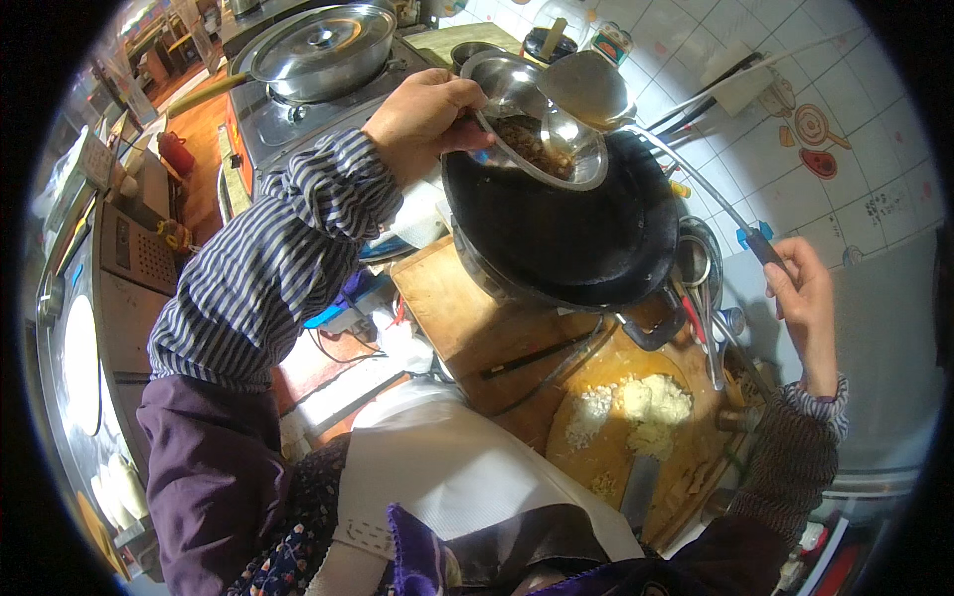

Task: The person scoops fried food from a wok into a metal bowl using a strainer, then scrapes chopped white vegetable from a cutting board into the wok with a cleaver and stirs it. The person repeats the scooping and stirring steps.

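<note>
My left hand [422, 117] grips the rim of a metal bowl [588, 164] with crumbly brown food in it. The bowl is tilted over the far side of a black wok [561, 238]. In my right hand [807, 298], off to the right, is the dark grip of a long-handled ladle [588, 87]. Its head hangs over the far edge of the bowl, and I cannot tell whether they touch. The wok's dark inner wall shows below the bowl; part of its far side is hidden.
A lidded pan [323, 50] stands on a stove at the far left. Nearer me, a round cutting board [571, 452] bears chopped white and pale yellow pieces and a knife [641, 489]. Utensils [701, 323] stand right of the wok, before a tiled wall [760, 164].
</note>
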A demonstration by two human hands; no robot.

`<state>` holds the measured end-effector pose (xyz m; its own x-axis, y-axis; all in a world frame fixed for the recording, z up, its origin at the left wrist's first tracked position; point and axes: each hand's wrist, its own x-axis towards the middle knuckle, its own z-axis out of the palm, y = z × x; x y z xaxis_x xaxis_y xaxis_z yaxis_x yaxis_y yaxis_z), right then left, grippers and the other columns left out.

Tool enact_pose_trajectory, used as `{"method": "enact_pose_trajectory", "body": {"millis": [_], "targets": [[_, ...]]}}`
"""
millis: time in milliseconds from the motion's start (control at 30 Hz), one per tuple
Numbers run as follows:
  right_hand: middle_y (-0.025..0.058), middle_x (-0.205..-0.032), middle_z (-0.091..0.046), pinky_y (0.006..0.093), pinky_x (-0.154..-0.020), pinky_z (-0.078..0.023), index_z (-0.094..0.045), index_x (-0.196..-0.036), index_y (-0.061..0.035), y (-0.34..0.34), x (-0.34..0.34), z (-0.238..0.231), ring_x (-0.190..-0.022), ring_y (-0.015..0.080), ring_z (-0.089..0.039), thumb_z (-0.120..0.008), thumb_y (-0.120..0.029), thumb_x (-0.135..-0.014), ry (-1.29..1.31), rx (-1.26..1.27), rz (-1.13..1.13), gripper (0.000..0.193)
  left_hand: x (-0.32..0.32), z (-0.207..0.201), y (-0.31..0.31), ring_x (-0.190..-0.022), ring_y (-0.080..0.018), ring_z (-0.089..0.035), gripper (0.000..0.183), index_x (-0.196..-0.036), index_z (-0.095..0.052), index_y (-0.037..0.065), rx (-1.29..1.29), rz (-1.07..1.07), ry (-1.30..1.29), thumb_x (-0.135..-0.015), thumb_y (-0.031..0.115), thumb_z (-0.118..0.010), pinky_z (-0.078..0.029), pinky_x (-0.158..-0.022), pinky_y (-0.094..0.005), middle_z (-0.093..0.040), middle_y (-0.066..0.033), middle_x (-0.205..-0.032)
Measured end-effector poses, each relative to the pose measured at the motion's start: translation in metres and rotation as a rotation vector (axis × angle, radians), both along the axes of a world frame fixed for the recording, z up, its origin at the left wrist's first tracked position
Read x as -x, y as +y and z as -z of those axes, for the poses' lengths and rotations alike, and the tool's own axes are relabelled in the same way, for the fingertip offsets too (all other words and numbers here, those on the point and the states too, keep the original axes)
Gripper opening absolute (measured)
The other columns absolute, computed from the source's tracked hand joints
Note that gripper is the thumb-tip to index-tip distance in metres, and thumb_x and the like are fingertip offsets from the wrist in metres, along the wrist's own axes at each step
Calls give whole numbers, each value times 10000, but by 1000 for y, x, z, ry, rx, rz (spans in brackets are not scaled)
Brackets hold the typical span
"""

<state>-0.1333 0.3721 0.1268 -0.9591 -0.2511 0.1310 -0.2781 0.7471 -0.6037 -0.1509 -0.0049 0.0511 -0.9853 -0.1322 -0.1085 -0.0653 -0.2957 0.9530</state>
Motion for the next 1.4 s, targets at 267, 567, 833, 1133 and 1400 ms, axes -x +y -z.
{"method": "enact_pose_trajectory", "body": {"millis": [267,567,833,1133,1400], "targets": [[113,-757,-618,290,-587,-460,-553,-941,-51,-9,-15,21,-653,212,-610,-610,-131,-792,616,-333,89,178,1,0,5,-589,-103,-517,93,-846,-470,24,13,-14,-1,-858,96,-528,-544,-558,-212,-434,-25,-728],[16,-708,-601,250,-493,-402,-548,-921,-44,13,-8,28,-550,120,-532,-596,-142,-815,265,-30,73,153,-2,4,-7,-590,-154,-574,120,-899,-466,-26,-9,7,16,-835,49,-533,-559,-586,-240,-470,-83,-790],[-31,-558,-501,265,-415,-291,-500,-791,-61,42,1,2,-471,70,-449,-588,-166,-809,-91,-160,122,138,-6,5,-26,-582,-119,-549,82,-874,-481,-3,3,-6,36,-847,59,-527,-562,-581,-228,-460,-61,-762],[35,-520,-498,258,-465,-325,-511,-761,-58,22,19,-12,-461,118,-479,-606,-178,-781,-205,-598,20,155,-12,1,-32,-640,-117,-532,101,-907,-511,-22,70,-93,42,-863,69,-517,-553,-594,-211,-464,-63,-769],[4,-611,-524,241,-495,-381,-505,-784,-33,-1,39,45,-527,86,-484,-590,-106,-813,-416,-297,4,116,-11,3,-35,-655,-110,-515,106,-889,-514,-26,58,-95,51,-867,77,-514,-553,-588,-208,-457,-57,-767]]}}
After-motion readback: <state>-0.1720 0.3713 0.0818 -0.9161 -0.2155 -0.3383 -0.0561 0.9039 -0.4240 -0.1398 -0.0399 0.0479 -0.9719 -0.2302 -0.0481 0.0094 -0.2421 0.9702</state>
